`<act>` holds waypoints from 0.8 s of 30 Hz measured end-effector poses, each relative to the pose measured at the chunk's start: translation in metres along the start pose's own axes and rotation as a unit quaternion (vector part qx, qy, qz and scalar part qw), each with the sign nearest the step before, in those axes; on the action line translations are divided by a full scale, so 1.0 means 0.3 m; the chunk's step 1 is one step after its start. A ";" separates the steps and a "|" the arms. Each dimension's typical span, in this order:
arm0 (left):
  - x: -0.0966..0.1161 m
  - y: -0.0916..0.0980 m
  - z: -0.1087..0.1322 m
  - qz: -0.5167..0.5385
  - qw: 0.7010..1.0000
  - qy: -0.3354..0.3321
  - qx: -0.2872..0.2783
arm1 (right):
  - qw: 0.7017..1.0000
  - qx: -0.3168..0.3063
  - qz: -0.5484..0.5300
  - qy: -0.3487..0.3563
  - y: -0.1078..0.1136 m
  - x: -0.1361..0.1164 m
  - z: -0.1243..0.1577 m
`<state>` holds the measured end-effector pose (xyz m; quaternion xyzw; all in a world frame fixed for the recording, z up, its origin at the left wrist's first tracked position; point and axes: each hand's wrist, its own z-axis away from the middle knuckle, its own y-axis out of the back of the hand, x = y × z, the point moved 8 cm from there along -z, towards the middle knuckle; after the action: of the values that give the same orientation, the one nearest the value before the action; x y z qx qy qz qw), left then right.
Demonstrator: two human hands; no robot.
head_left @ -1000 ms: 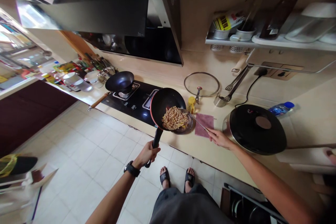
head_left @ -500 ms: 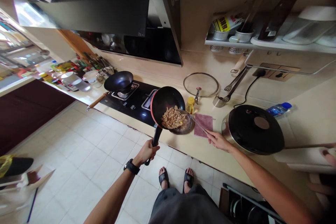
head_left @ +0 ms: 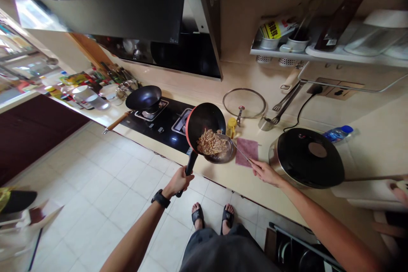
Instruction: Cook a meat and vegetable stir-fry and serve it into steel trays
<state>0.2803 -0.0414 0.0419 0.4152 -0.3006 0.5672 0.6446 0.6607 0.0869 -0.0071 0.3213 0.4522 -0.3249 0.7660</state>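
In mid-frame, the left hand (head_left: 180,180) wraps the handle (head_left: 191,162) of a tilted frying pan (head_left: 205,117); the right hand (head_left: 264,171), right of center, pinches a thin metal utensil (head_left: 242,154) — its far end is hard to make out. Food strips (head_left: 210,143) partly hide the dish (head_left: 220,160).

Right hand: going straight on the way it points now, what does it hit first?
Likely the shallow dish, beyond the pink cloth; the right hand might brush the cloth first, as its height above that is unclear.
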 end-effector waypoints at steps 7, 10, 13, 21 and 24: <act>0.011 0.003 -0.005 0.008 1.000 -0.007 -0.001 | 1.000 0.000 0.020 0.010 -0.002 -0.033 0.028; 0.013 0.006 -0.012 0.010 1.000 -0.006 0.003 | 1.000 0.000 0.021 0.004 -0.005 -0.037 0.034; 0.016 0.011 -0.017 0.001 1.000 -0.007 0.008 | 1.000 0.000 0.021 0.000 -0.004 -0.032 0.039; 0.015 0.027 -0.006 -0.008 1.000 -0.007 0.001 | 1.000 -0.001 0.016 -0.004 0.020 -0.027 0.068; 0.004 0.034 -0.002 -0.007 1.000 -0.005 -0.002 | 1.000 0.021 0.019 0.007 0.042 -0.052 0.049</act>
<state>0.2705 -0.0402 0.0446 0.4190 -0.3018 0.5601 0.6479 0.6719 0.0860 0.0150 0.3480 0.4448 -0.3173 0.7618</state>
